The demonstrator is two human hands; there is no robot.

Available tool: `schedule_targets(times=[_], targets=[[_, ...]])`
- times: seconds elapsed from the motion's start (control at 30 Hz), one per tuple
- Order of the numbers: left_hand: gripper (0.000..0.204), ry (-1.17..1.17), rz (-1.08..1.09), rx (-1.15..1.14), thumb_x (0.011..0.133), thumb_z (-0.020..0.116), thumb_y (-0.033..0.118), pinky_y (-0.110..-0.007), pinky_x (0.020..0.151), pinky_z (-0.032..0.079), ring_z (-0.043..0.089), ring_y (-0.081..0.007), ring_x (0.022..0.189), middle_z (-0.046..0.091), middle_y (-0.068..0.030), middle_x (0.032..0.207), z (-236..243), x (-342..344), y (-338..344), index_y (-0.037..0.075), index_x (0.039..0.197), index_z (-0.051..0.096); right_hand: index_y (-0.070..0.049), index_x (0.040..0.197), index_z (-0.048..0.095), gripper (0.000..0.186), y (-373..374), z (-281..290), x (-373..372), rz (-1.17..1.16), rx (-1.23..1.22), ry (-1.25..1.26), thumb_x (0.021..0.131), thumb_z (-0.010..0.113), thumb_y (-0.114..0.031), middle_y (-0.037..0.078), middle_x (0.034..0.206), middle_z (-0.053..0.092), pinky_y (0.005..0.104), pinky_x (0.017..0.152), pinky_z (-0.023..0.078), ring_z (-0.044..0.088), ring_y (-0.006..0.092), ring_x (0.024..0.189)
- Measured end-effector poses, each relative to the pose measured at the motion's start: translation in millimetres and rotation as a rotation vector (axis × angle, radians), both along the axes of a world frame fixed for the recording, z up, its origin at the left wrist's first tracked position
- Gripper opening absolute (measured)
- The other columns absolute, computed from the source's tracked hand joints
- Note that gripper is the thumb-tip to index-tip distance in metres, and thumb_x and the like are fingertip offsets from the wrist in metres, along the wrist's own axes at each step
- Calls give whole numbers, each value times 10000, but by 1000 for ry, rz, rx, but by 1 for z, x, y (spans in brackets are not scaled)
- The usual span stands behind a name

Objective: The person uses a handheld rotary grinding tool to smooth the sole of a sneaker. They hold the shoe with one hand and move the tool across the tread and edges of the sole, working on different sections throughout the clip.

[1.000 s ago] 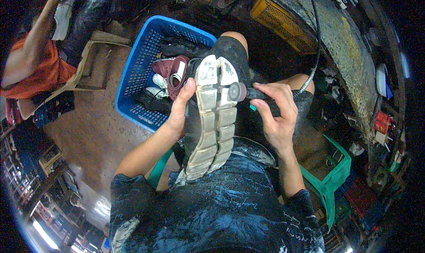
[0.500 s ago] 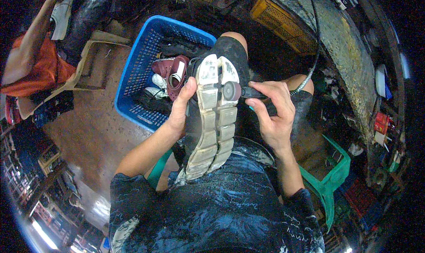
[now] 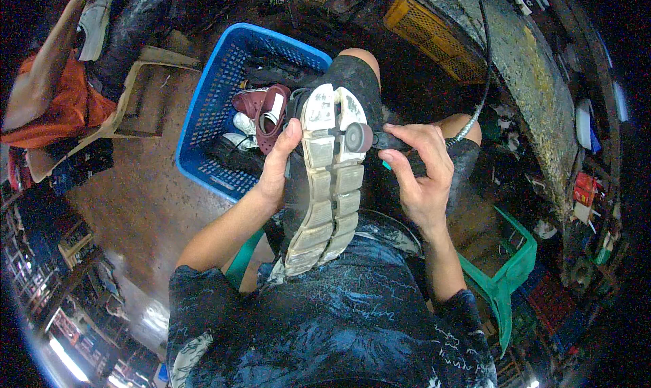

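Note:
A shoe (image 3: 324, 198) is held sole up above my lap, its segmented off-white sole facing me and its far end patched whiter. My left hand (image 3: 277, 163) grips its left side, thumb along the sole's edge; the other fingers are hidden behind it. In my right hand (image 3: 424, 171) is a rotary grinder (image 3: 392, 141), pinched between thumb and fingers. Its round grinding wheel (image 3: 357, 138) lies against the right half of the sole, near the whitened end. A cable (image 3: 483, 83) runs from the tool up past the bench.
A blue plastic basket (image 3: 196, 117) with shoes, among them a maroon clog (image 3: 261, 110), stands left of my knee. At far left sits another person in an orange garment (image 3: 57, 110). Right are a worn bench (image 3: 522, 83), a yellow crate (image 3: 434, 39) and a green stool (image 3: 508, 273).
The grinding wheel and my right hand have shifted slightly to the right across the sole. My left hand and the shoe stay nearly where they were.

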State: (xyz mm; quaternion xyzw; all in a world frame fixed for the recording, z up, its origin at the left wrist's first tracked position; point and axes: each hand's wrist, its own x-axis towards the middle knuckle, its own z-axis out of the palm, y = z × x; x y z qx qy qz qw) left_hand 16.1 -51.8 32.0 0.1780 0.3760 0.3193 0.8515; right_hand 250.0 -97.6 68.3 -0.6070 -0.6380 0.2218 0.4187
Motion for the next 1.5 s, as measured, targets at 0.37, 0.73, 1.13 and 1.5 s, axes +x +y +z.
schedule_targets(times=[0.37, 0.73, 1.13, 1.5], targets=[[831, -162, -4, -16, 1066, 507, 684, -472, 1191, 484, 643, -314, 1363, 628, -173, 1529, -6, -3, 1, 60, 1614, 486, -49, 1124, 797, 293, -2, -1, 3, -25, -18, -9, 849, 868, -123, 115, 1075, 782, 421, 927, 506, 694, 311, 1009], [852, -66, -26, 28, 1058, 503, 701, -469, 1177, 498, 656, -317, 1342, 634, -184, 1515, 5, 0, 1, 50, 1608, 492, -49, 1131, 795, 308, -1, -1, 1, -6, -9, 3, 846, 875, -133, 121, 1061, 776, 418, 919, 509, 695, 316, 1001], [819, -174, 6, -17, 1081, 481, 672, -474, 1180, 500, 655, -317, 1342, 628, -182, 1520, -1, -1, -2, 44, 1607, 487, -49, 1138, 793, 313, -1, 0, 5, 8, -15, -6, 843, 873, -117, 120, 1077, 778, 418, 902, 516, 693, 315, 1002], [811, 1, -36, 22, 1098, 440, 663, -482, 1185, 496, 647, -327, 1356, 613, -192, 1538, -2, -3, -2, 41, 1617, 475, -64, 1151, 796, 340, -10, 1, 6, 66, -24, -10, 824, 879, -113, 115, 1096, 777, 420, 920, 504, 691, 311, 1015]])
